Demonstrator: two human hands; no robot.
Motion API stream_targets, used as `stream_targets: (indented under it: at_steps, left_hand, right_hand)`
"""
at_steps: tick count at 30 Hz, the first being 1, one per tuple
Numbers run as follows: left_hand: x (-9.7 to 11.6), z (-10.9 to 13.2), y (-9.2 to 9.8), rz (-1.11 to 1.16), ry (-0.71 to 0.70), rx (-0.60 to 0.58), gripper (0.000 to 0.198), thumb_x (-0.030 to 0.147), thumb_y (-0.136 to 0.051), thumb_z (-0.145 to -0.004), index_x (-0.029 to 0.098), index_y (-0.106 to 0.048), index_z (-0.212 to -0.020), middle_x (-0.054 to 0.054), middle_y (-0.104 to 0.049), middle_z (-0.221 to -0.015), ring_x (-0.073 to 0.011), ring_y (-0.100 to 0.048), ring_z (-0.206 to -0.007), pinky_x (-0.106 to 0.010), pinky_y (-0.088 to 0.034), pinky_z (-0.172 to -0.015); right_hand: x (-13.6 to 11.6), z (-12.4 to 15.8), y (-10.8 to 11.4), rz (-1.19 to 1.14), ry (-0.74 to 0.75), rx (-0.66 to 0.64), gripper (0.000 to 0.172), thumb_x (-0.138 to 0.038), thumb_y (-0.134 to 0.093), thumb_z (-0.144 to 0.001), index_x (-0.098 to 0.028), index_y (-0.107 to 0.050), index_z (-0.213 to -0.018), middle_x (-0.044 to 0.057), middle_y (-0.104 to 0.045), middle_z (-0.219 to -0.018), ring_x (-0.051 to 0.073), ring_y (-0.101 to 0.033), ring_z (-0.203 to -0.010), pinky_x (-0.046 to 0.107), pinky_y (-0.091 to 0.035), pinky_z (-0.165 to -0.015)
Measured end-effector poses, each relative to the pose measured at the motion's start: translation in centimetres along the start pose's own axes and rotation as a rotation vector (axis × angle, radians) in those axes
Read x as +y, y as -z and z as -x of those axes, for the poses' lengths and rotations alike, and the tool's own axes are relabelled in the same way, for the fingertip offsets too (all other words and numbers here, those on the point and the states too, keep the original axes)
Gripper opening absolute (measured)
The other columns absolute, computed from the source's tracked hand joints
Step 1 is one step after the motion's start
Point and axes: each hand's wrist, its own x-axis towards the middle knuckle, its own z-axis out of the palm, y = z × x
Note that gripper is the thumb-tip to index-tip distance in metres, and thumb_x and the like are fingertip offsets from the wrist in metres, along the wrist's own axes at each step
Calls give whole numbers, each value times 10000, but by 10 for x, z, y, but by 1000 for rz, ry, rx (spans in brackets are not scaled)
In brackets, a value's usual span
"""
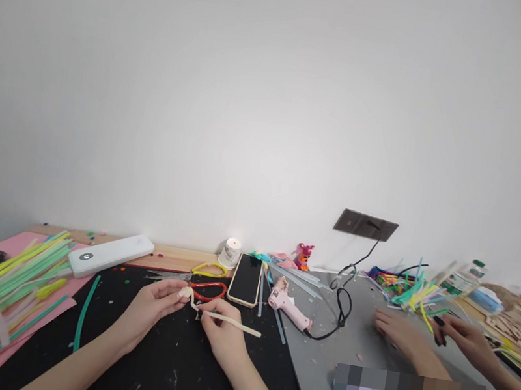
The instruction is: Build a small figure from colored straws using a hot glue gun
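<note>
A cream pipe cleaner (239, 326) is held between my two hands above the black mat. My left hand (156, 307) pinches its curled end between thumb and fingertips. Further along, where the stem bends, the fingers of my right hand (222, 330) are closed on it, and its straight tail sticks out to the right. Just behind my fingers lie scissors with red handles (208, 290) and another pair with yellow handles (209, 270). A phone (246, 280) with a dark screen rests behind my right hand.
Pipe cleaner bundles (2, 292) lie left on pink sheets, near a white oblong device (111, 256). A pink glue gun (291, 306), its cord (346, 307) running to a wall socket (366, 225), lies right. A co-worker's hands (415, 341) are beside coloured stems (415, 293).
</note>
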Motion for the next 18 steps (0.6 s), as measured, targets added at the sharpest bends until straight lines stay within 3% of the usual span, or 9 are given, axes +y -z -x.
stream_targets:
  at_steps: [18]
  left_hand:
    - [5,4,-5,-45,-21,36,361,340,-829,-556,178,-723,-861,-59,-768,-815,-258,-715,-819,-379,-546,-833]
  right_hand:
    - [0,0,-1,13,-3,-7,183,-124,-570,-758,-154,-747,-788,11,-667,-653,112,-482,-530,218,-354,-525]
